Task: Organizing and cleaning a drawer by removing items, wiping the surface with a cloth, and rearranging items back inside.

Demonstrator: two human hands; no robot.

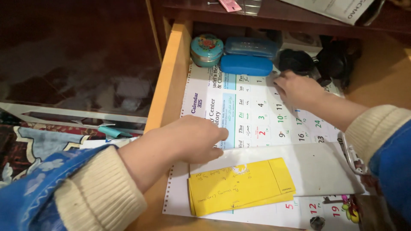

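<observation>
Head view showed a wall calendar (252,111) lying flat as a liner in an open wooden drawer (171,77), and both hands rested on it. The left hand (195,139) lay palm down near the calendar's left part, fingers loosely curled and grasping nothing, its fingertips touching the printed sheet just above a grey envelope (317,169). The right hand (297,87) reached farther in, fingers bent with their tips pressed on the calendar's upper part, just beside a black object (297,60) at the back (whether it pinched anything under those tips could not be told). A yellow card (239,186) with handwriting lay on the calendar and partly over the grey envelope, near the drawer's front edge. At the back of the drawer sat a round turquoise tin (206,49) with a floral lid, and next to it two blue glasses cases (248,55), one behind the other. Both sleeves were blue with cream ribbed cuffs. A patterned rug (38,141) showed on the floor to the left of the drawer.
</observation>
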